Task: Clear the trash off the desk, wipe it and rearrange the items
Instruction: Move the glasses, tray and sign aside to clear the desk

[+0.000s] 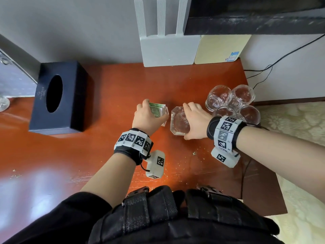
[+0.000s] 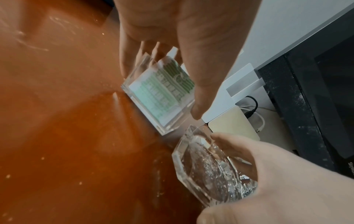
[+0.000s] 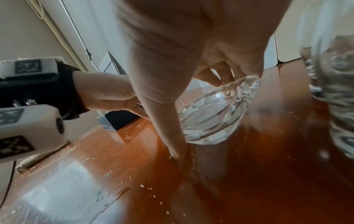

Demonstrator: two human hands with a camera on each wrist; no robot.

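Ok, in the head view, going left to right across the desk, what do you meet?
black tissue box → left hand gripping the clear acrylic block → right hand gripping the glass ashtray → cluster of drinking glasses

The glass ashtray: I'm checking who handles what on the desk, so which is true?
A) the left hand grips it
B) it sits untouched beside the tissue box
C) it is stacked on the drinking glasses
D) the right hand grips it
D: the right hand curls its fingers over the rim of the glass ashtray, thumb at the near edge, while the left hand holds the clear card stand.
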